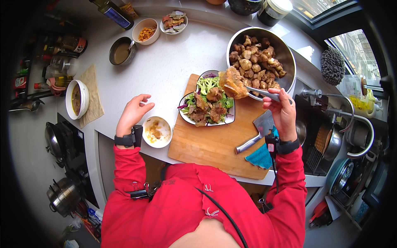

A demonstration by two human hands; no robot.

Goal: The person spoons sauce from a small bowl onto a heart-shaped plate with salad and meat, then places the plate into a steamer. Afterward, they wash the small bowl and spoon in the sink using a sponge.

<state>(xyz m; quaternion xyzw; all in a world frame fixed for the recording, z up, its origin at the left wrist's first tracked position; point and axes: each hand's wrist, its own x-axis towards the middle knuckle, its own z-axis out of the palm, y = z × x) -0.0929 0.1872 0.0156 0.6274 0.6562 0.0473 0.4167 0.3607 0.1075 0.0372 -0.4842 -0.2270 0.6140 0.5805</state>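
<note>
In my right hand (280,108) is the handle of a metal spoon (263,93). A browned chunk of meat (234,83) rides on its far end, above the right edge of a heart-shaped white plate (230,120). Green lettuce (208,83), purple shreds and several browned meat pieces (218,112) lie on that plate. The plate stands on a wooden cutting board (204,145). My left hand (133,110) hovers over the counter with fingers apart, holding nothing. Just below it sits a small white bowl (157,143) with brown residue inside.
A cleaver (248,144) and a teal cloth (259,158) lie on the board's right side. Behind stands a steel bowl (290,66) of knobbly tubers. Farther left are a dark sauce bowl (113,59), two small bowls and a white soup bowl (85,102). A sink faucet (370,130) is at right.
</note>
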